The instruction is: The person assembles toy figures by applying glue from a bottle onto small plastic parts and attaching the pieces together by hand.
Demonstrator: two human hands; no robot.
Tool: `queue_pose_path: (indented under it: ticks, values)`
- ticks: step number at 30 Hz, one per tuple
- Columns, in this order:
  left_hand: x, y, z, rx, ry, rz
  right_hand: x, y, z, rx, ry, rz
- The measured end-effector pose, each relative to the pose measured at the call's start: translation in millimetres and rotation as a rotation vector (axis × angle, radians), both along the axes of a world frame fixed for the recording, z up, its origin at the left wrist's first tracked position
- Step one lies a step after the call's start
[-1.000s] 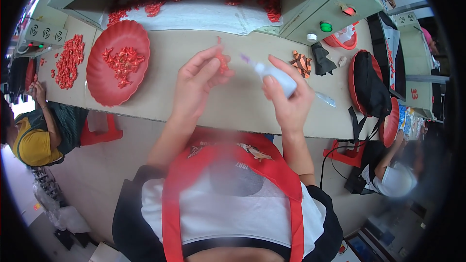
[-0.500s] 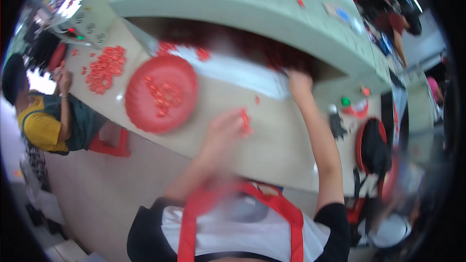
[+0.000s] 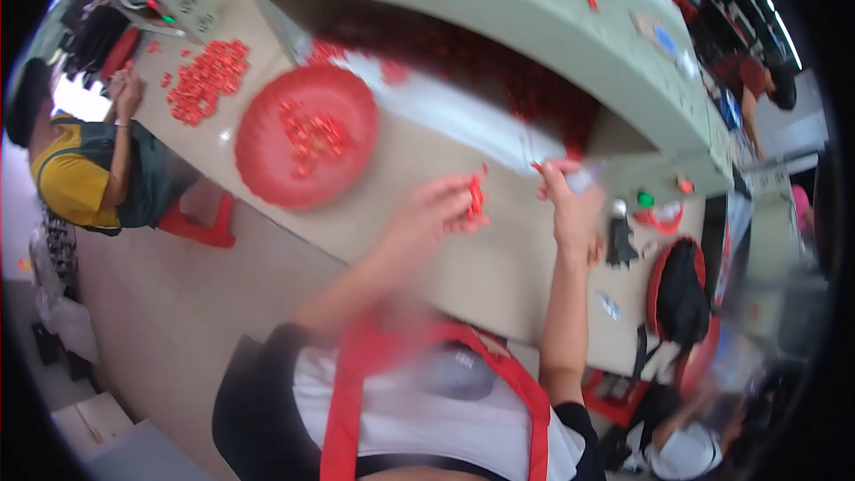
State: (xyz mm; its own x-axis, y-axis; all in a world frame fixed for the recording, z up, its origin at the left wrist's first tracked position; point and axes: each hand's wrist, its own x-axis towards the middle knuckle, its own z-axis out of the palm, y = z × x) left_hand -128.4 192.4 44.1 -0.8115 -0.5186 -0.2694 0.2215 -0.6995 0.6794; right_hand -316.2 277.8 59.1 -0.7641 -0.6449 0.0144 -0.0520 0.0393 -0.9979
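Note:
My left hand (image 3: 445,207) is cupped over the table, its fingers curled round several small, shiny red pieces (image 3: 476,198); what they are is too blurred to tell. Just right of it, my right hand (image 3: 574,205) is raised in front of the opening of a pale green cabinet (image 3: 499,9). Thumb and forefinger pinch another small red piece (image 3: 537,167) by the cabinet's white ledge (image 3: 445,116). More red pieces lie inside the shadowed opening. To the left, a red fluted bowl (image 3: 267,169) holds a heap of the same pieces.
A loose pile of red pieces (image 3: 209,80) lies beyond the bowl. At the far left sits a co-worker in a yellow shirt (image 3: 76,174). Green and red buttons mark the cabinet's right side. A red basket with black cloth (image 3: 681,294) stands at the table's right end.
My right hand has drawn back out of the cabinet opening, with a red piece now showing at its fingertips. My left hand, still holding red pieces, has come nearer to it. The view has shifted.

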Motion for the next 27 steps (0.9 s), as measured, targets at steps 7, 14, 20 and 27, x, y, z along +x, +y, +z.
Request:
queue_pose_path:
  ticks: [7, 14, 20, 27]
  values:
    - [-21.1, 15.6, 11.0, -0.230, -0.012, -0.060, 42.0, 46.4, 10.3, -0.295, -0.261, 0.126]
    - [-26.2, 36.0, 8.3, -0.387, -0.022, -0.076, 46.3, 67.2, 9.3, -0.228, -0.176, 0.084]
    - [-24.9, 40.2, 11.3, -0.448, -0.010, -0.061, 53.9, 65.3, 4.5, -0.265, -0.020, 0.031]
    - [-27.4, 44.1, 5.0, -0.527, 0.035, 0.066, 63.4, 57.9, 0.2, -0.251, 0.932, -0.052]
